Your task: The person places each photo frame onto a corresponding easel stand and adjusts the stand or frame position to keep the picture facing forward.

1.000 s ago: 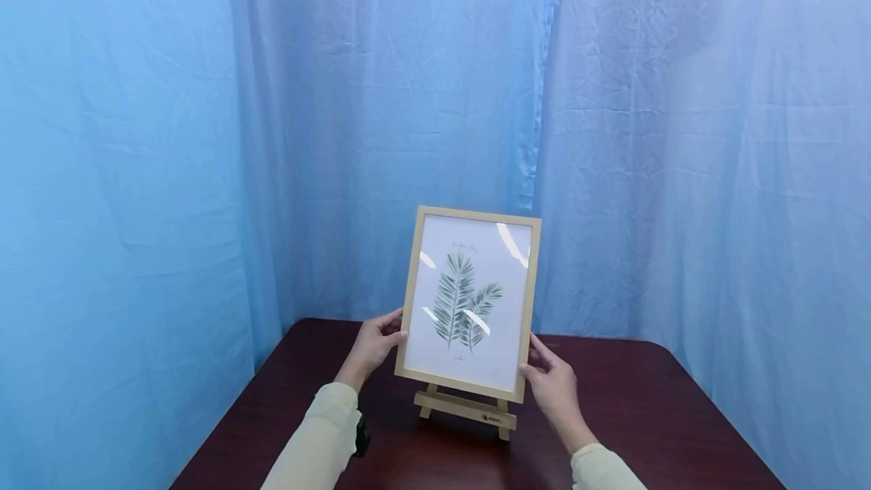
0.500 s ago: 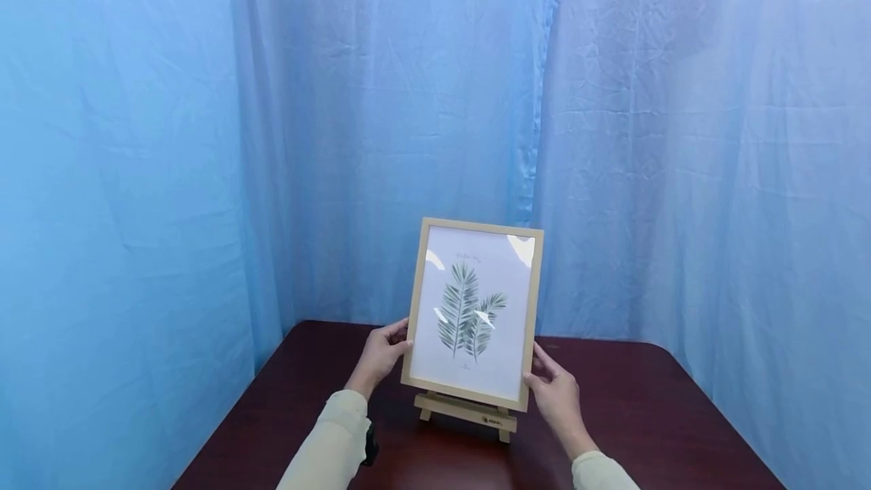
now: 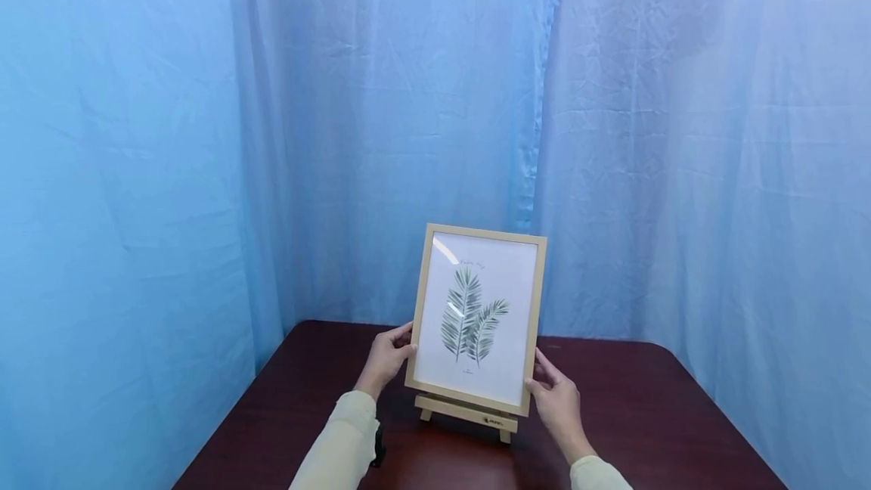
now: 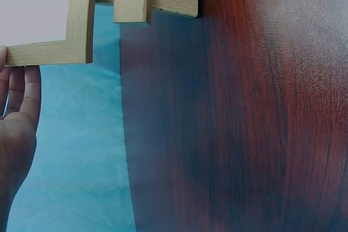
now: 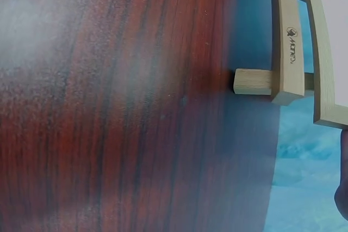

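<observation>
Between my two hands is a picture frame with a pale wood border and a print of two green palm leaves, tilted slightly. My left hand grips its left edge, thumb in front and fingers behind. On the lower right edge, my right hand pinches the border the same way. Just below the frame shows a small wooden easel, its ledge and front legs visible and the rest hidden behind the frame. In both wrist views a gap separates the frame's lower border from the easel ledge.
The easel stands on a dark red-brown wooden table with rounded back corners. Light blue curtains hang behind the table and on both sides. A dark band sits at the left wrist.
Both hands have lowered the picture frame a little and shifted it slightly right, closer to the easel ledge. The easel has stayed in place.
</observation>
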`<move>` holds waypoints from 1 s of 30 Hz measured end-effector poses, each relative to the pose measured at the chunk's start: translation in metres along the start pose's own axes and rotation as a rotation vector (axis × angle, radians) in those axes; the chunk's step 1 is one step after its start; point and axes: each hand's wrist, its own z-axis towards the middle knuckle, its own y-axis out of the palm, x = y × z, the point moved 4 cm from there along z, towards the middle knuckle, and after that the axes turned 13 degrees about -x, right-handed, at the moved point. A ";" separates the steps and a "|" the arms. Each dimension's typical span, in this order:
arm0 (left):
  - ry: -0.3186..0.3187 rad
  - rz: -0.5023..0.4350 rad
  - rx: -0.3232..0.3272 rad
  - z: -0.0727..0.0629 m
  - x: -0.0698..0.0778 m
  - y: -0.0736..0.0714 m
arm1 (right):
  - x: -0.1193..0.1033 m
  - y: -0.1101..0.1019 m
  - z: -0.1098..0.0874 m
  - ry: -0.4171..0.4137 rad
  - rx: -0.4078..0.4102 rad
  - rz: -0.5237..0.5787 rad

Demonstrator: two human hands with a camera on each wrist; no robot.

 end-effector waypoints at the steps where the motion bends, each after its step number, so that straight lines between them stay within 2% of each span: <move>1: 0.002 0.000 0.002 0.000 0.000 0.000 | 0.001 0.000 0.000 0.000 0.002 -0.002; 7: -0.011 -0.004 0.024 -0.003 -0.006 0.004 | 0.005 0.003 -0.001 0.007 0.001 -0.024; 14: 0.002 -0.007 0.031 -0.003 -0.010 0.008 | 0.010 0.003 -0.002 0.012 0.007 -0.013; 19: -0.034 -0.001 0.038 -0.003 -0.013 0.010 | 0.013 0.003 -0.003 0.034 0.002 -0.016; 30: -0.050 0.007 0.055 0.002 -0.012 0.008 | 0.015 0.006 0.002 0.029 0.014 -0.022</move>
